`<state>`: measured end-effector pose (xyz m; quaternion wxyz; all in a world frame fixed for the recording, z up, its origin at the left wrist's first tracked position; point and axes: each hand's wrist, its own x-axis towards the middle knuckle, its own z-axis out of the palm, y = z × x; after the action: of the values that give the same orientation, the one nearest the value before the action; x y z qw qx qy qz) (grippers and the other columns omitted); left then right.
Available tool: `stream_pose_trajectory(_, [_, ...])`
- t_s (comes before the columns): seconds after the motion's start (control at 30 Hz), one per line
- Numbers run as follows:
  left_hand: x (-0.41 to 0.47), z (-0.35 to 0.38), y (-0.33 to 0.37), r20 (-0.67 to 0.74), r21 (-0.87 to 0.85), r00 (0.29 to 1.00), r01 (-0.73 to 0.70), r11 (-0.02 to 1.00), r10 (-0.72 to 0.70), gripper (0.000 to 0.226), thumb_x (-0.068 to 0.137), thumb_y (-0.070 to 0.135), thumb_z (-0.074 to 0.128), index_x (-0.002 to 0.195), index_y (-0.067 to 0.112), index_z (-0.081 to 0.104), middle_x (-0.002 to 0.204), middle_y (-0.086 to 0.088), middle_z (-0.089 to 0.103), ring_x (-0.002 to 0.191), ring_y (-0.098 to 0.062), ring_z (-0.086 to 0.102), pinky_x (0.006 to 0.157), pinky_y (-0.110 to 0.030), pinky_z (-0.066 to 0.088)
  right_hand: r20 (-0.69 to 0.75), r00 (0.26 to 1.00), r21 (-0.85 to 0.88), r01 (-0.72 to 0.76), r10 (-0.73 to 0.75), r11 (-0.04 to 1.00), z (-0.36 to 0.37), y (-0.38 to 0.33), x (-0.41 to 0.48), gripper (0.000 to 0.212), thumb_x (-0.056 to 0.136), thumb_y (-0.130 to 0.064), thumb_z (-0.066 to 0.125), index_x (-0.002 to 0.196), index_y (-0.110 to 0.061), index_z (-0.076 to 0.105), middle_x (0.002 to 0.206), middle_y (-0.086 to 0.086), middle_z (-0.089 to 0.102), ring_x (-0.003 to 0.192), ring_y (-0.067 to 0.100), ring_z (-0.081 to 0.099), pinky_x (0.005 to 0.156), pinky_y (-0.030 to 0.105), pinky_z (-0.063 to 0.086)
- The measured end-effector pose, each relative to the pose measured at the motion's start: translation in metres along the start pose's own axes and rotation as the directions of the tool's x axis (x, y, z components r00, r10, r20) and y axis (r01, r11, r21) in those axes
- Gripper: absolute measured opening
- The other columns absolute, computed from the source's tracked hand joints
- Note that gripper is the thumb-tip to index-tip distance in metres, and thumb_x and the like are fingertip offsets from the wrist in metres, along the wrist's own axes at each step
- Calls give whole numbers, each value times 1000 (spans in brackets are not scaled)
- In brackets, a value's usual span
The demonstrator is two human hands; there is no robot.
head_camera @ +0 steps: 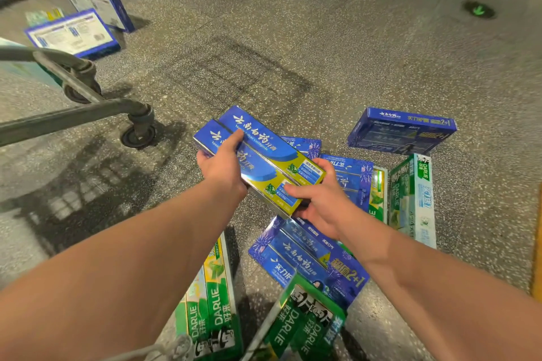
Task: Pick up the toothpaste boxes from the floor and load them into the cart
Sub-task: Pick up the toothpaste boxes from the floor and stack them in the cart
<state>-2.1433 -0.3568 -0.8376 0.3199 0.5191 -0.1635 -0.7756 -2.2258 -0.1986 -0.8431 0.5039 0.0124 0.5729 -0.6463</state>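
Note:
Both hands hold a blue-and-yellow twin pack of toothpaste boxes (264, 152) above the floor at the frame's middle. My left hand (223, 170) grips its near-left end, thumb on top. My right hand (319, 199) clasps its near-right end from below and the side. Under and around them, several blue packs (311, 261) and green Darlie packs (410, 199) lie scattered on the floor. The cart's grey base frame (73, 114), with a caster wheel (137, 135), sits at the left, apart from the held pack.
A blue multipack (401, 132) lies at the right. Two large blue-edged boxes (73, 34) rest on the floor at the far left, one leaning. More green Darlie packs (214, 302) lie near my feet. A green floor marker (478, 10) glows at top right.

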Motion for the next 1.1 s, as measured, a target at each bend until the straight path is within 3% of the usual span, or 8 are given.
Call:
stream_pose_trajectory(0.1, [3,-7,3,27,139,999,-50,989,47,110,79,13,87,153,53,16,111,3,77,79,-23,78,66,-53,63,-7,1000,35,-15,15,999,0,2,4,72,81,21,67,121,-34,44,119,12,70,94,35,72,77,62,57])
stream_pose_trajectory(0.17, [9,-10,5,29,259,992,-125,958,122,83,77,13,88,139,37,38,110,0,77,74,-19,77,58,-38,60,-9,1000,38,-22,23,999,-2,2,7,72,81,21,67,122,-34,45,112,10,73,93,34,72,82,68,55])
stream_pose_trajectory(0.23, [16,-12,9,-24,311,983,-166,936,182,54,76,15,90,111,28,49,102,-5,77,69,-19,74,61,-38,62,-5,999,26,-34,34,999,-5,2,9,69,82,21,66,118,-35,47,105,6,75,93,34,72,86,71,51])
stream_pose_trajectory(0.37, [34,-16,22,-84,326,977,-161,931,198,53,77,24,91,84,21,38,80,-5,68,53,-17,63,60,-36,57,2,999,17,-48,48,999,-15,-1,16,69,82,24,60,116,-35,48,110,5,73,92,33,71,86,67,52])
stream_pose_trajectory(0.6, [56,-14,27,73,438,997,-2,899,-33,41,80,32,87,108,14,63,92,-9,79,78,-29,76,83,-58,61,-15,998,98,-63,65,993,-31,-3,29,69,83,28,52,118,-32,49,105,9,74,91,34,70,79,59,57])
stream_pose_trajectory(0.8, [64,-12,19,69,446,988,96,890,-141,53,89,38,76,132,9,66,113,-11,77,104,-33,75,90,-54,60,-36,998,51,-56,58,997,-36,-8,33,74,81,31,51,124,-30,49,118,16,69,104,35,64,106,68,40])
stream_pose_trajectory(0.97, [13,-2,37,20,373,982,165,913,-186,50,92,36,75,132,8,67,113,-9,77,96,-29,77,67,-43,62,-81,992,10,-99,100,995,-18,-52,-16,73,81,32,46,118,-31,51,111,10,69,100,33,65,101,64,44])
stream_pose_trajectory(1.1, [-72,22,101,-6,376,983,174,910,-185,26,95,37,72,108,14,70,95,-5,79,68,-22,76,49,-34,58,-116,984,-64,-142,134,988,26,-125,-85,68,80,28,55,111,-32,53,96,5,73,93,31,66,97,69,44])
